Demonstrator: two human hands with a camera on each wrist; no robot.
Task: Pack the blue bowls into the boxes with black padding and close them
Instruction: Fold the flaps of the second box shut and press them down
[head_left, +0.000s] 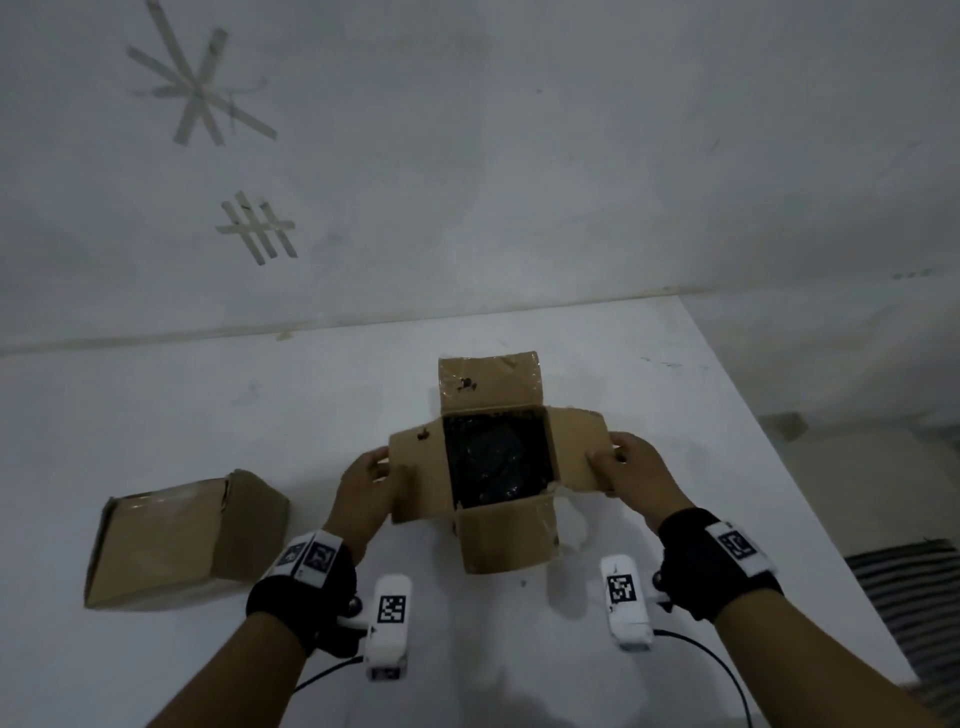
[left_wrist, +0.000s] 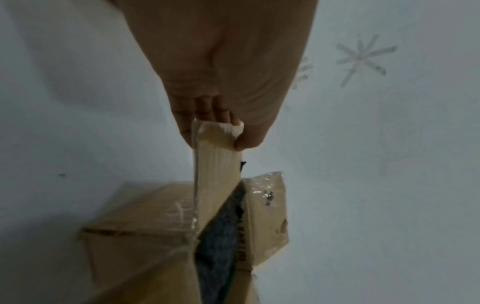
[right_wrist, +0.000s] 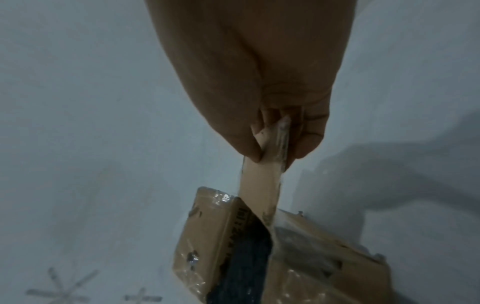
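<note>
An open cardboard box (head_left: 506, 540) stands mid-table with all its flaps spread and black padding (head_left: 496, 460) filling the inside. A bowl cannot be made out in that dark interior. My left hand (head_left: 366, 480) pinches the left flap (head_left: 415, 475), seen edge-on as the flap (left_wrist: 215, 148) between thumb and fingers (left_wrist: 207, 112) in the left wrist view. My right hand (head_left: 631, 465) pinches the right flap (head_left: 579, 452); in the right wrist view the flap (right_wrist: 265, 174) runs from my fingers down to the box (right_wrist: 207, 236).
A second cardboard box (head_left: 182, 540), closed, lies on its side at the left of the white table (head_left: 675, 395). The table's right edge falls away to a floor with a striped mat (head_left: 914, 587). Tape marks (head_left: 200, 85) are stuck on the wall behind.
</note>
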